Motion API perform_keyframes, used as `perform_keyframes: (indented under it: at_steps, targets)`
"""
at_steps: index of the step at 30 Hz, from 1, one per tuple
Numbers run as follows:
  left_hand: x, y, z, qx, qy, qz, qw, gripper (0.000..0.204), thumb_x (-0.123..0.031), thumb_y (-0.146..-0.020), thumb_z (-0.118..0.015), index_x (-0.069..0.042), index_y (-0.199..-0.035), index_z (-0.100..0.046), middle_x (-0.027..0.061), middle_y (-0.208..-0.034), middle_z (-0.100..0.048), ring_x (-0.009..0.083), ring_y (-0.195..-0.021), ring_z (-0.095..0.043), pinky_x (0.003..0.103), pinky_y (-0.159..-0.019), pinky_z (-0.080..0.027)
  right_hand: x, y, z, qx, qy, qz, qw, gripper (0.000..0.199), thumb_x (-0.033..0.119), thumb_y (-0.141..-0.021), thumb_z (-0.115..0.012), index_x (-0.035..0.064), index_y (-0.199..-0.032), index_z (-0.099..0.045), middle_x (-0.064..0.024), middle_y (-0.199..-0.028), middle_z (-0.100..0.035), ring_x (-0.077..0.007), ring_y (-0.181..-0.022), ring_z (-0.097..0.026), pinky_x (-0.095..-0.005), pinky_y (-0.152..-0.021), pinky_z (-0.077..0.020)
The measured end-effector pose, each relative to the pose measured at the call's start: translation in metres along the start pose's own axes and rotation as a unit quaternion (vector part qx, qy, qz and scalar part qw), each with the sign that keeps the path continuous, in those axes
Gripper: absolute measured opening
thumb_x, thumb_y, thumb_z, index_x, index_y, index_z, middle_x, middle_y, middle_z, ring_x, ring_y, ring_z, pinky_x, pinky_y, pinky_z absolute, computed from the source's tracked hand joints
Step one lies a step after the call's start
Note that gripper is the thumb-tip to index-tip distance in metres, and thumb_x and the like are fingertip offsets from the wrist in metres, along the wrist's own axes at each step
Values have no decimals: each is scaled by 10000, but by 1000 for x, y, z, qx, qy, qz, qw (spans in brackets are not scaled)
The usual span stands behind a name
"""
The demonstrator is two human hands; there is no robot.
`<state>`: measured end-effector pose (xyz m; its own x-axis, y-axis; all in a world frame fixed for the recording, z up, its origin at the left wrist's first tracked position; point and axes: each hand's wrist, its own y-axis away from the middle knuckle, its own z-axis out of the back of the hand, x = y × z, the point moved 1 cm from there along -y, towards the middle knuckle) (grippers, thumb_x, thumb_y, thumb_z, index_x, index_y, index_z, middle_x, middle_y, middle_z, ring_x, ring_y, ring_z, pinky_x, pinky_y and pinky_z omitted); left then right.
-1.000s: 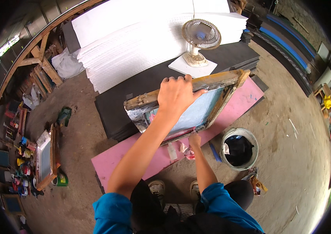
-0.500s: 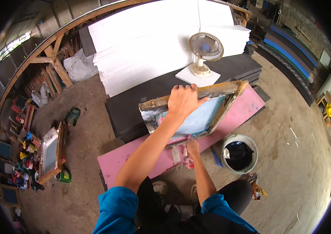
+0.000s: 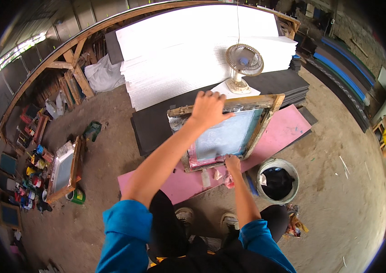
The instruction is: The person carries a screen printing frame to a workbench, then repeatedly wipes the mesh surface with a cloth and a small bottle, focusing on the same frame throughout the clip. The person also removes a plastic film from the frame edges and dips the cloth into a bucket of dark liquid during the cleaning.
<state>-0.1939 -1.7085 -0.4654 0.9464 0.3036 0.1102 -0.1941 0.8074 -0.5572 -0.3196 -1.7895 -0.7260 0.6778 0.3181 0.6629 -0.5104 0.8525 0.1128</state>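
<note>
The left hand (image 3: 209,109) wraps the far bar of the frame (image 3: 220,136), fingers over its top and thumb on the inner side, the frame sitting mid-view over the pink board (image 3: 288,125). At the frame's five o'clock the right hand (image 3: 232,164) is curled against the near bar; whether it grips anything I cannot tell. Around the frame, the fan (image 3: 244,60) stands at one o'clock, the bucket (image 3: 294,174) near four, another screen (image 3: 62,175) well off toward eight.
</note>
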Motion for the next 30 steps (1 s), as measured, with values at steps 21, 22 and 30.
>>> perform_keyframes:
  at_steps: [21, 22, 30]
  targets:
    - [81, 54, -12, -183, 61, 104, 976, 587, -568, -632, -730, 2, -742, -645, 94, -632, -616, 244, -654, -615, 349, -582, -514, -22, -54, -32, 72, 100, -67, 990, 564, 521, -788, -535, 33, -1057, -627, -211, -1066, -625, -393, -1068, -557, -452, -906, -427]
    - [81, 54, -14, -184, 60, 113, 974, 581, -563, -629, -735, 1, -736, -643, 88, -625, -615, 243, -645, -613, 350, -576, -513, -24, -58, -36, 123, 177, -90, 972, 598, 541, -749, -563, 39, -1065, -636, -201, -1090, -622, -376, -1073, -564, -458, -897, -442]
    - [82, 55, -25, -242, 59, 105, 963, 575, -592, -619, -721, -30, -689, -624, 65, -584, -600, 227, -645, -596, 337, -537, -505, -41, -76, -94, 251, 229, 14, 940, 461, 412, -736, -557, 59, -1009, -673, -183, -1030, -652, -376, -962, -623, -460, -830, -489]
